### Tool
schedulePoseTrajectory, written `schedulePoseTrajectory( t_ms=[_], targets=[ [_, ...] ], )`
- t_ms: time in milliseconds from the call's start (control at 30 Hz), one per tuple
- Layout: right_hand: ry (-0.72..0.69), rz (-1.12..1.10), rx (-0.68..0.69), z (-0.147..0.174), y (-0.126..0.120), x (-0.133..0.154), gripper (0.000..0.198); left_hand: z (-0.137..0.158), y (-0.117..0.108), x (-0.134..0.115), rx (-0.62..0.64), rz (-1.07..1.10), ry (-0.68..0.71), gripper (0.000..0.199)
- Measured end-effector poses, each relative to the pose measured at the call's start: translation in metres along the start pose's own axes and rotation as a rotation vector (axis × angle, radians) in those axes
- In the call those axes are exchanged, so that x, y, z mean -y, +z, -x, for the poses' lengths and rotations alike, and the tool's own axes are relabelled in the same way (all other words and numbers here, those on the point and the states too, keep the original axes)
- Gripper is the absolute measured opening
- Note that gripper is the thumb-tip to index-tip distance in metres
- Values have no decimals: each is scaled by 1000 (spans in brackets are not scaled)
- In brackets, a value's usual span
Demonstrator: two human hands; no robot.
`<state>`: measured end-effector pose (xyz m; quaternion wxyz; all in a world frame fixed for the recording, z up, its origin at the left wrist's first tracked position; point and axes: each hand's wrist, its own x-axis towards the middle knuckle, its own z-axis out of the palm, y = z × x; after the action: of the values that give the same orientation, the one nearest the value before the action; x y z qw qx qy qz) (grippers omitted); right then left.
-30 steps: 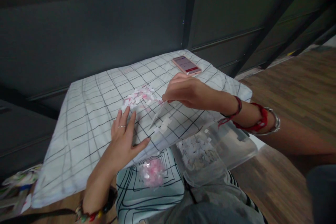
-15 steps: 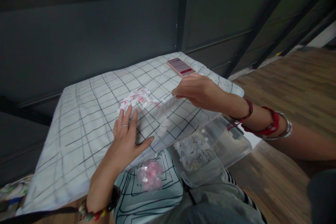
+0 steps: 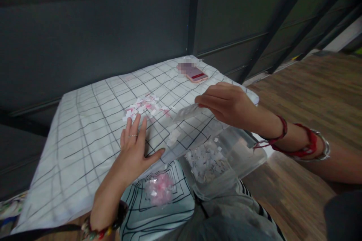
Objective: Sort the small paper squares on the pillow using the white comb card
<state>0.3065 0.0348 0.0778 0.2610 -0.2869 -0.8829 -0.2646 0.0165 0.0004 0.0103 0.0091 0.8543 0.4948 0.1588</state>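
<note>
My left hand rests on the white checked cloth, fingers spread, fingertips at the near edge of a pile of small white and pink paper bits. My right hand pinches a translucent plastic sheet by its upper right end. The sheet tilts over the cloth, and a few white bits lie close by its lower end. Below my right hand, a clear plastic box holds many white paper scraps. A clear packet with pink contents lies nearer to me.
A phone with a lit screen lies at the cloth's far right corner. A dark panelled wall stands right behind the cloth. Wooden floor extends on the right. The plastic box and pink packet are at my lap.
My right hand has moved slightly right and down with the plastic sheet, drawing it a little away from the paper pile. My left hand stays nearly in place. The view has shifted slightly.
</note>
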Motion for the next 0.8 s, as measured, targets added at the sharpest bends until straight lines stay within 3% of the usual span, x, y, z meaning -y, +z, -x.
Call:
schedulePoseTrajectory(
  t_ms=[300, 567, 800],
  targets=[
    [-14, 17, -2, -3, -15, 11, 14, 1, 0, -1, -14, 7, -11, 83],
    [-64, 47, 69, 8, -28, -7, 15, 1, 0, -1, -15, 15, -12, 83],
    [-80, 7, 46, 7, -30, -2, 18, 2, 1, 0, -24, 22, -11, 85]
  ],
)
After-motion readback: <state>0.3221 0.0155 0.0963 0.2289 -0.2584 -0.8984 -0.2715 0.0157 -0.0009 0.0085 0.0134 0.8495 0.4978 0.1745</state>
